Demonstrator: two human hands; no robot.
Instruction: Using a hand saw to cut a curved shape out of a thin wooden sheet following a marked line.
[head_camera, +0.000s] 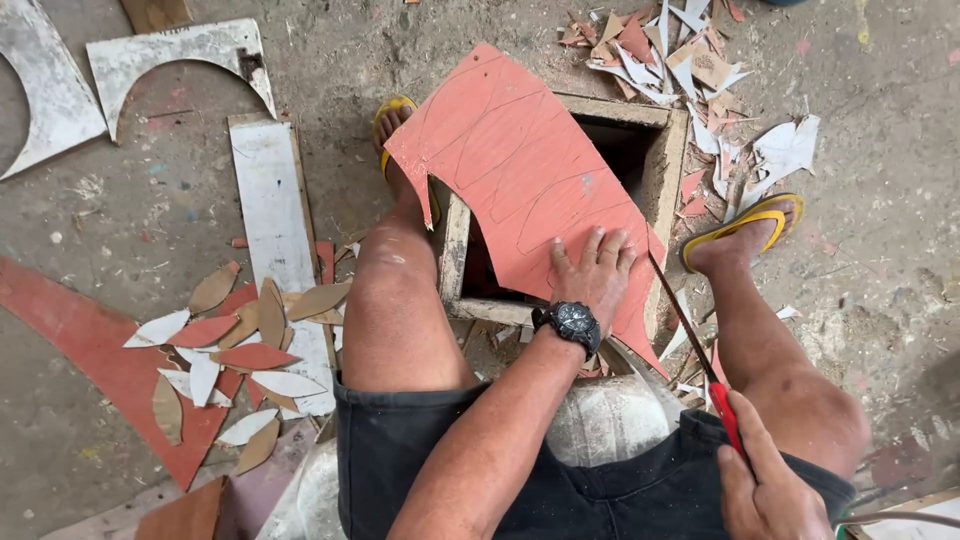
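On the open wooden box (662, 170): red laminate sheet (520, 165), pinned flat by my left hand (592, 275), fingers spread. Right hand (765, 490) grips the red-handled saw (700, 355); best kept along the pencilled line.

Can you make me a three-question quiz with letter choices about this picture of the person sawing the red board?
1. Where does the red board lie?
A. on an open wooden box
B. on a chair
C. flat on the ground

2. What colour are the sandals?
A. blue
B. yellow
C. green

3. What is the left hand doing?
A. waving in the air
B. holding a cup
C. pressing flat on the board

Answers:
1 A, the board rests across the wooden box.
2 B, both feet wear yellow ones.
3 C, its palm lies on the board while the right hand grips the red-handled saw.
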